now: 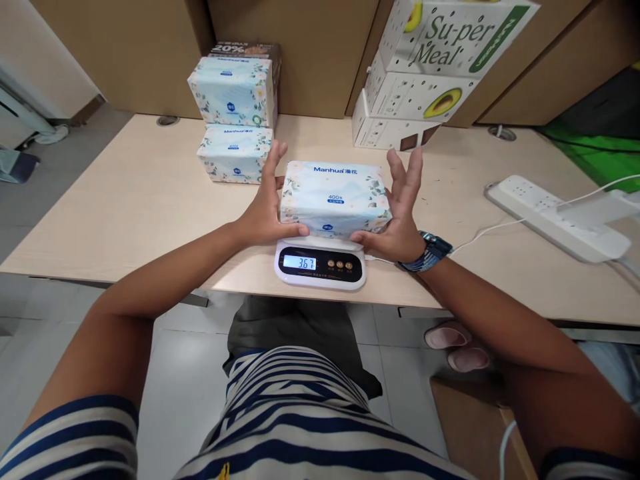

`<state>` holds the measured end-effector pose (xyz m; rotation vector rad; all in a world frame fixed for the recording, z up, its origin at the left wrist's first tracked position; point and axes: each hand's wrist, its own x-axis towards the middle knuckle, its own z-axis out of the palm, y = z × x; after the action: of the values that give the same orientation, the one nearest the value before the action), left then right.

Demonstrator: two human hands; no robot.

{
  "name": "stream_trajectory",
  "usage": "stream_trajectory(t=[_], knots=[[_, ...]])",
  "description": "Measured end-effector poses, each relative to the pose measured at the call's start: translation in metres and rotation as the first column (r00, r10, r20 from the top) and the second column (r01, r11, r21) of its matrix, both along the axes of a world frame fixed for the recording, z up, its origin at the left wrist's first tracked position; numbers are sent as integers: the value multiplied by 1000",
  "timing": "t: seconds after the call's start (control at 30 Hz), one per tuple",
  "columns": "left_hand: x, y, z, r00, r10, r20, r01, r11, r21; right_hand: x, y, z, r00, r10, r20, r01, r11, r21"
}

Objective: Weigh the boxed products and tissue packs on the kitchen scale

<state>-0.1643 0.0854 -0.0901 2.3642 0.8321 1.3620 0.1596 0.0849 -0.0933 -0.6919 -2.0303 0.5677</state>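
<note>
A pack of Manhua tissues (334, 199), pale blue with a flower print, lies on a small white kitchen scale (320, 263) near the desk's front edge. The scale's lit display reads 367. My left hand (264, 207) lies against the pack's left end, fingers stretched upward and the thumb under the front corner. My right hand (400, 207), with a watch on its wrist, stands at the pack's right end, fingers spread and apart from the wrapper, the thumb near the lower corner. Neither hand wraps round the pack.
Two more tissue packs (234, 119) are stacked at the back left of the light wooden desk (130, 200). White Su-per Meal cartons (425, 73) lean at the back right. A white power strip (555, 217) with cables lies at the right. Cardboard boxes line the back.
</note>
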Motion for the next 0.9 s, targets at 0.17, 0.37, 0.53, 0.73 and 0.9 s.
stream_trajectory(t=[0.17, 0.37, 0.53, 0.73, 0.9], knots=[[1, -4, 1, 1000, 14, -12, -14, 1000, -15, 1, -1, -1, 1000, 21, 23, -21, 1000, -5], [3, -7, 0, 999, -36, -8, 35, 995, -94, -3, -3, -10, 996, 90, 19, -87, 989, -119], [5, -13, -3, 992, -115, 56, 126, 957, -262, 0, -3, -13, 992, 122, -14, -122, 980, -155], [3, -18, 7, 990, -128, 61, 142, 900, -412, 8, -1, -5, 998, 67, 7, -65, 988, -142], [6, -22, 19, 989, -144, 23, 142, 923, -356, 2, -3, -1, 995, 96, -12, -97, 987, -130]])
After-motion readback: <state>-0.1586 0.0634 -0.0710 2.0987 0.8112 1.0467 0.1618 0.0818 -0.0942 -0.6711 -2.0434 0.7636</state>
